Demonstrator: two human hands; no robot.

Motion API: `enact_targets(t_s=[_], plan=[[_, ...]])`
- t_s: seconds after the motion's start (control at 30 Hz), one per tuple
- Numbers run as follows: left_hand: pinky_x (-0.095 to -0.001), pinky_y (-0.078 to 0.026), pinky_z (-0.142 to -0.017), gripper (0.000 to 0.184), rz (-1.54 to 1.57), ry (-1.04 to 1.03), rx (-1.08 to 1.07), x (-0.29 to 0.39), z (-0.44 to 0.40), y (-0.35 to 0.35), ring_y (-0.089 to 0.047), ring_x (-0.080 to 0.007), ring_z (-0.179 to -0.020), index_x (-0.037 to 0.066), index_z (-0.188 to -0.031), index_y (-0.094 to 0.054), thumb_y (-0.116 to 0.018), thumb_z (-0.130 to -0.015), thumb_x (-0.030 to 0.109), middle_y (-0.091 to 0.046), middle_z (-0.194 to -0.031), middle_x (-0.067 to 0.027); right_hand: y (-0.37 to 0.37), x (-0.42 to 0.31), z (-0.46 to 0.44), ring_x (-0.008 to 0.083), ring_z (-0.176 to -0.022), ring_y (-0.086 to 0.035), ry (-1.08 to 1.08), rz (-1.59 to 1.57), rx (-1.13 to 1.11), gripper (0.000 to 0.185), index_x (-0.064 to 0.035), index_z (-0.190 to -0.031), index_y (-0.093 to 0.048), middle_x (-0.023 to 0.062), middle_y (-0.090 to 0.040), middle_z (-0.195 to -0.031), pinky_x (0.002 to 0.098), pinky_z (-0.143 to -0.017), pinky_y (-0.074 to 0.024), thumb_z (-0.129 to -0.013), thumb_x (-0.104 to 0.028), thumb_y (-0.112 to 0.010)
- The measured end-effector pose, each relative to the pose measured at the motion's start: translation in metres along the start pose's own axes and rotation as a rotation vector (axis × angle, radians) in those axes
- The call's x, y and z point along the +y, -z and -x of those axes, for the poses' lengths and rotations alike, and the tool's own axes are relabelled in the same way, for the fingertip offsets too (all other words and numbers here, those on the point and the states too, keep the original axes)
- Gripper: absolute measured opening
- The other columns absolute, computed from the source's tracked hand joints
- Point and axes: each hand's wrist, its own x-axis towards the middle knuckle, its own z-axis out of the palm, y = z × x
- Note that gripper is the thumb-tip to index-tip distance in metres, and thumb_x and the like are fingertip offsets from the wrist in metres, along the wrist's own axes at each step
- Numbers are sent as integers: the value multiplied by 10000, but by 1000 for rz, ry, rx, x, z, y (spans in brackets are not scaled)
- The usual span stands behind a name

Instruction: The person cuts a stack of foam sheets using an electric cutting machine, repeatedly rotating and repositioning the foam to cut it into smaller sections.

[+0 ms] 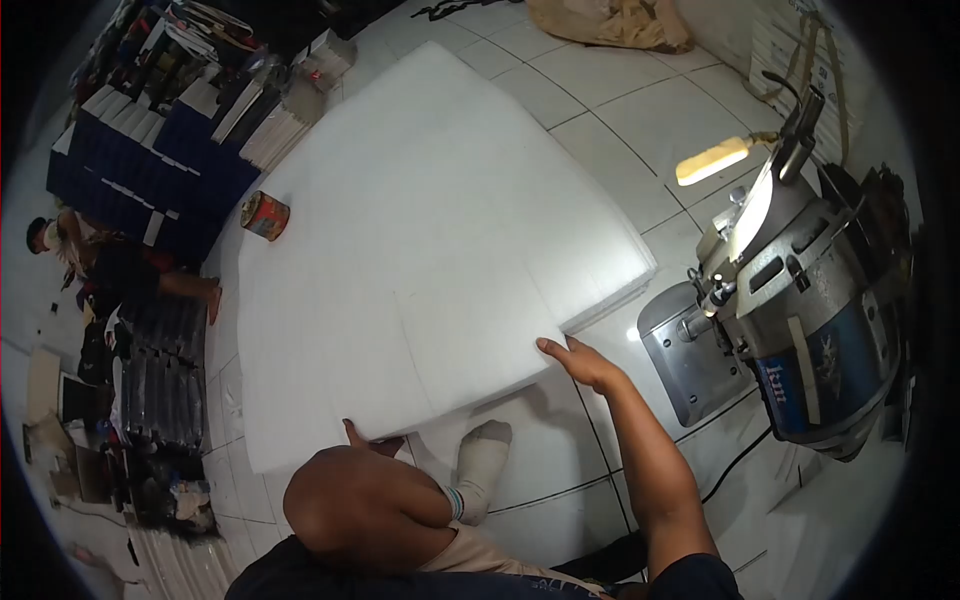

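Note:
A broad, low stack of white foam-like sheets (450,240) lies on the tiled floor in front of me. My right hand (583,364) holds its near edge by the right corner, thumb on top and fingers curled below. Further left along the same edge is my left hand (375,440), partly hidden by my bent knee. Its thumb rests on the top sheet and its fingers go under the edge. An open tin can (265,216) with a worn red label stands on the far left side of the stack.
To the right stands an electric cutting machine (810,310) with a metal base plate (690,350), a lit lamp (713,160) and a cable. Dark blue stacked bundles (150,170) are at the left, near another seated person (120,260). A brown sack (615,22) lies at the back.

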Motion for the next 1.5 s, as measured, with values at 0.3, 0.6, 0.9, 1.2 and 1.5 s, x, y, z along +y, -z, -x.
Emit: enact_targets(t_s=[0.3,0.6,0.9,1.2,1.5], plan=[[-372,-448,-1029,180,0,366,63,22,22,8,-650,-222,-1000,214,-827,-740,-619,-812,346,-724,-974,-30,-3,-8,12,378,-1442,-332,-52,41,63,1022,78,-1495,-320,269,-374,-1529,403,-1167,-284,-875,-698,-557],[-477,-425,-1073,111,147,-179,59,-51,20,-55,-672,-241,-901,154,-810,-716,-626,-854,201,-711,-851,-6,-8,-21,15,374,-1474,-269,-101,51,59,1059,93,-1510,-260,279,-312,-1560,415,-1192,-228,-878,-717,-512],[-474,-453,-1004,95,50,-599,213,-40,-16,-26,-671,-228,-844,102,-820,-703,-641,-836,172,-696,-849,-34,-6,3,-6,360,-1451,-322,5,34,37,1079,55,-1525,-253,259,-353,-1544,424,-1172,-285,-837,-712,-574],[-444,-473,-932,119,199,-821,131,-22,-34,-9,-662,-209,-815,56,-830,-691,-651,-807,166,-684,-871,-69,-14,21,-2,382,-1415,-372,108,16,109,1169,63,-1516,-252,273,-387,-1513,391,-1169,-303,-729,-642,-755],[-415,-493,-861,163,86,-782,96,-17,-56,1,-654,-190,-786,10,-840,-680,-662,-778,159,-672,-894,-103,-28,24,21,414,-1435,-328,325,75,319,1099,146,-1476,-253,360,-313,-1511,396,-1183,-289,-824,-632,-676]])
